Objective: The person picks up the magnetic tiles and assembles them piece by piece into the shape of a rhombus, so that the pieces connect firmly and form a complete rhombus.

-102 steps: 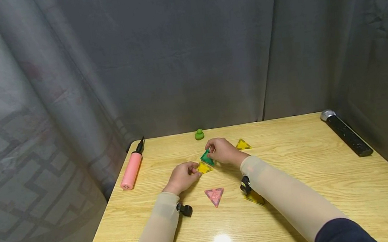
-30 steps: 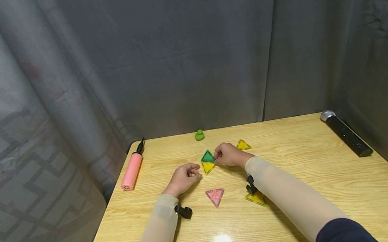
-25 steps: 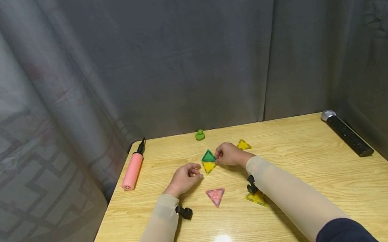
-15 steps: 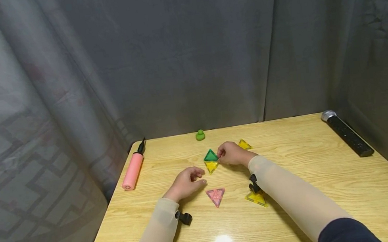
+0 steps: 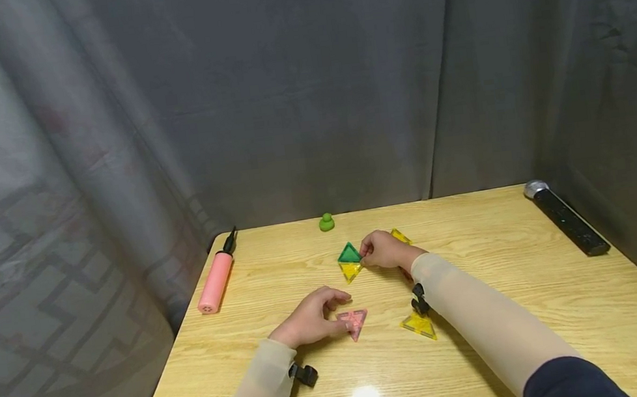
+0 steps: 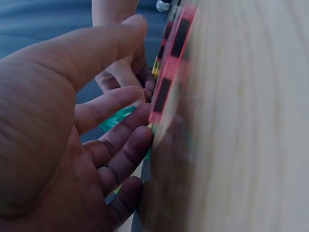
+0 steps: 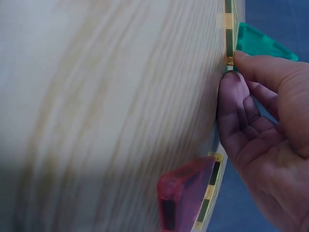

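In the head view, my right hand (image 5: 384,249) pinches the corner where a green triangular magnetic tile (image 5: 350,253) meets a yellow triangular magnetic tile (image 5: 350,271). The green tile (image 7: 263,43) rises at a slant from the yellow one in the right wrist view. My left hand (image 5: 315,317) reaches over a pink triangular magnetic tile (image 5: 354,323), fingers spread and thumb overlapping its left part. From the left wrist, the pink tile (image 6: 170,67) lies flat on the table, near the fingertips, with the thumb raised above it.
Another yellow tile (image 5: 401,236) lies behind my right hand, with a red tile (image 7: 186,193) tilted beside it. A third yellow tile (image 5: 419,326) sits under the right forearm. A pink hand pump (image 5: 217,281), a green toy (image 5: 326,222) and a black microphone (image 5: 569,219) stand around.
My left hand has left the yellow tile and moved toward me and right, to the pink tile. The green and yellow tiles now join edge to edge and have shifted slightly right with my right hand.
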`<state>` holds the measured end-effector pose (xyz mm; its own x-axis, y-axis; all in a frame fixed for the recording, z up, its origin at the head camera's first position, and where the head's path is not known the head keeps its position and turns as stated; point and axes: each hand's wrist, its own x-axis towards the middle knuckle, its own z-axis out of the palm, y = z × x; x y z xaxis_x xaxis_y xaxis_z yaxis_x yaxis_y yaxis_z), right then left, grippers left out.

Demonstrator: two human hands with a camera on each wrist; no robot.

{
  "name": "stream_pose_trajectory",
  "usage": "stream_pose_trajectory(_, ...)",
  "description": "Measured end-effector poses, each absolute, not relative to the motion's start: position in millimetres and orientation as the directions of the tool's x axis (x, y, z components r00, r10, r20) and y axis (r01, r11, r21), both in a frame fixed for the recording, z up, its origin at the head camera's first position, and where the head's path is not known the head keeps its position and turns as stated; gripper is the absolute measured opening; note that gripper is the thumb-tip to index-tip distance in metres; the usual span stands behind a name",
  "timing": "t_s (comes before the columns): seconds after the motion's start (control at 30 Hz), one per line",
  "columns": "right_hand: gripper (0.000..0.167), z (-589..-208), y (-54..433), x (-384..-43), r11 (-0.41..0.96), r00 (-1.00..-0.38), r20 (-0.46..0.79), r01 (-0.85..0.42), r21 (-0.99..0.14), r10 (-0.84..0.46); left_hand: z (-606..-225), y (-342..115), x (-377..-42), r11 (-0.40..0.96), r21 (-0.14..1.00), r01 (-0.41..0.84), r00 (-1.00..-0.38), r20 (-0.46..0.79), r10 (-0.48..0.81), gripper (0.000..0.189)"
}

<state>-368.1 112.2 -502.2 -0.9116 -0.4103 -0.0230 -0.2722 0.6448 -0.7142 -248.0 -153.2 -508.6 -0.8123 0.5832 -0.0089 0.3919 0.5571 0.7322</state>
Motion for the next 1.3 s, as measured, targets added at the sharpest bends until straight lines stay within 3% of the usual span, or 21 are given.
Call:
stream_pose_trajectory(0.63, 0.008, -500.0, 111.8, -364.1, 0.655, -0.914, -0.072, -0.229, -0.72, -0.399, -508.3, -144.3, -237.3, 0.589, 0.623, 0.515, -0.763, 0.019, 0.646, 0.07)
stream_pose_trajectory(1.3, 0.009, -501.8, 111.1, -367.8, 0.671, -0.917, -0.095, -0.21, -0.711, -0.387, -509.3, -142.7, -238.1, 0.619, 0.574, 0.536, -0.77, 0.032, 0.637, 0.057)
